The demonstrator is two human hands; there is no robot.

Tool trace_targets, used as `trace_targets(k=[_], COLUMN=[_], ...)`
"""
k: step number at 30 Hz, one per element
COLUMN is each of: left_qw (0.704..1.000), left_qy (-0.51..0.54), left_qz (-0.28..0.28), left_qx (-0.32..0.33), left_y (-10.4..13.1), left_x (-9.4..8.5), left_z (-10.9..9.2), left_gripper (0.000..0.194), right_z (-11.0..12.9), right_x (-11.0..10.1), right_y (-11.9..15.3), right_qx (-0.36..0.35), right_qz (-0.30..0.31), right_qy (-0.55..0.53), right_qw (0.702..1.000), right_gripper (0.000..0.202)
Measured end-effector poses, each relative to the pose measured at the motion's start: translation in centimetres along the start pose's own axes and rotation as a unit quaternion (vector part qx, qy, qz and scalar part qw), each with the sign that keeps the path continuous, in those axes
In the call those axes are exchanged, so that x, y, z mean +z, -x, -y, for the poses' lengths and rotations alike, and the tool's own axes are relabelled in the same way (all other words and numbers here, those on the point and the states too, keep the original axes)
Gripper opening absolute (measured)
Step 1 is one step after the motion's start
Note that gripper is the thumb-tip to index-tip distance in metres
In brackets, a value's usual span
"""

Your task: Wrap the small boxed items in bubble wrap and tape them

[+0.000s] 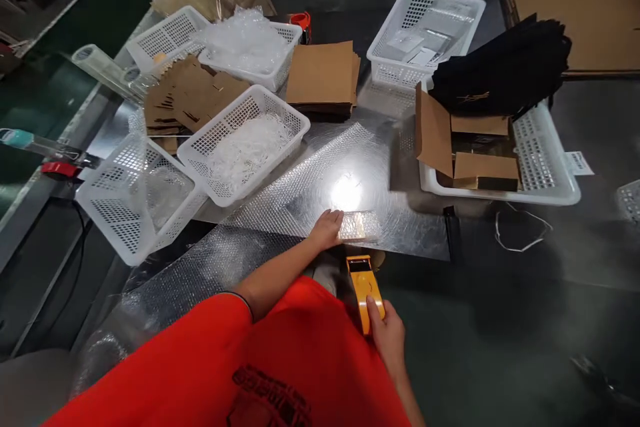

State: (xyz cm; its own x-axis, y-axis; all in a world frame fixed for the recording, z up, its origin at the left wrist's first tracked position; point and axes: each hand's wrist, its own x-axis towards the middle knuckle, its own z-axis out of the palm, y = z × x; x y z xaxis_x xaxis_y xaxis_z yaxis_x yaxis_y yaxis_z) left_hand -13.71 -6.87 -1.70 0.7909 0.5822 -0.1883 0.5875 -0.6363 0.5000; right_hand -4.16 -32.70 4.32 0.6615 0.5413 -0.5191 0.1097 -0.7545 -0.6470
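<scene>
My left hand (327, 229) lies with its fingers stretched out at the left end of a small flat packet in bubble wrap (360, 225), at the table's near edge. It touches the packet; whether any finger reaches under it cannot be made out. A large sheet of bubble wrap (265, 210) spreads beneath and to the left, hanging over the edge. In front of my body, below the table edge, my right hand (390, 332) is closed around the lower part of a yellow tape dispenser (366, 290), its wide head pointing towards the packet.
White baskets hold shredded filler (250, 150) and clear plastic bags (435, 27). Flat brown cartons (323, 73) are stacked at the back. On the right, an open brown box (485, 170) and black bags (500, 73) sit in a basket (550, 197). A white string loop (523, 247) lies nearby.
</scene>
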Motion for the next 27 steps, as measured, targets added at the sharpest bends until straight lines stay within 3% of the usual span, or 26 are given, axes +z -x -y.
trace_targets(k=[3, 6, 8, 11, 14, 17, 22, 27], left_qw=[0.996, 0.983, 0.988, 0.997, 0.999, 0.999, 0.997, 0.992], left_qy=[0.043, 0.070, 0.041, 0.000, -0.018, -0.039, -0.082, -0.128], left_qz=[0.077, 0.160, 0.142, 0.061, 0.023, 0.015, -0.011, 0.003], left_qx=[-0.023, -0.051, -0.049, -0.038, -0.012, 0.007, -0.008, -0.008], left_y=[-2.6, -6.0, -7.8, -8.9, -8.5, -7.6, -7.5, -8.2], left_x=[-3.3, -7.1, -9.2, -10.9, -10.5, -8.6, -6.1, -6.6], left_z=[1.3, 2.9, 3.5, 3.3, 2.2, 1.3, 1.6, 1.3], left_gripper=[0.095, 0.068, 0.047, 0.045, 0.056, 0.072, 0.107, 0.106], right_z=[1.6, 4.9, 7.3, 10.6, 13.3, 15.4, 17.3, 17.6], right_x=[0.6, 1.3, 1.7, 2.1, 2.5, 2.7, 2.7, 2.6], right_y=[-1.7, -4.2, -5.7, -7.7, -9.7, -11.8, -13.6, -12.9], right_qx=[-0.015, -0.047, -0.063, -0.077, -0.075, -0.056, -0.030, -0.019], right_qz=[0.023, 0.007, -0.008, -0.028, -0.030, -0.025, -0.009, 0.008], right_qy=[-0.036, -0.068, -0.081, -0.072, -0.049, 0.002, 0.045, 0.059], right_qw=[0.999, 0.997, 0.995, 0.994, 0.996, 0.998, 0.998, 0.998], right_gripper=[0.054, 0.055, 0.055, 0.054, 0.046, 0.037, 0.035, 0.033])
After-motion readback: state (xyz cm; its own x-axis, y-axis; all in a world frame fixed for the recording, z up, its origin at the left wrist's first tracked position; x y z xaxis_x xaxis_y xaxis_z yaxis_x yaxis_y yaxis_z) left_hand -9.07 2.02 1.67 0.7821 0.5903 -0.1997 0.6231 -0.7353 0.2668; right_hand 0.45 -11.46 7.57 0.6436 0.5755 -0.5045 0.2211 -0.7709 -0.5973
